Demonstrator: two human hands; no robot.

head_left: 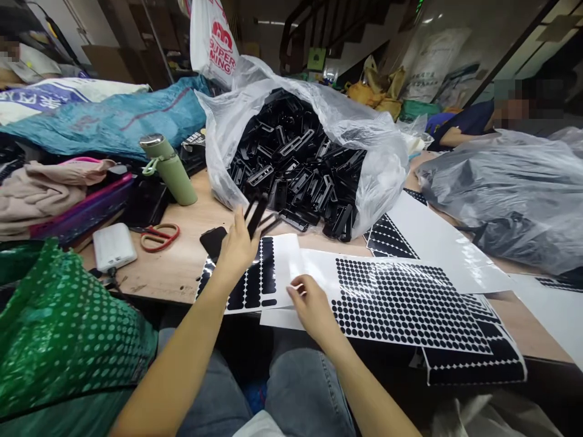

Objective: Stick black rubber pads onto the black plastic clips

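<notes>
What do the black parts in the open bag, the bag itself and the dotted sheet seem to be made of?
Black parts: probably moulded plastic, semi-glossy, with bright highlights along the edges; painted metal isn't ruled out.
Bag: thin translucent plastic film, creased with a soft sheen.
Dotted sheet: perhaps smooth coated paper or film; it lies thin and catches glare.

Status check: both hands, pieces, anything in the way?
Left hand: holding slim black pieces, blurred. Right hand: at left end of dotted sheet, grip unclear. Close by: flat black item beside left hand, open plastic bag beyond.
</notes>
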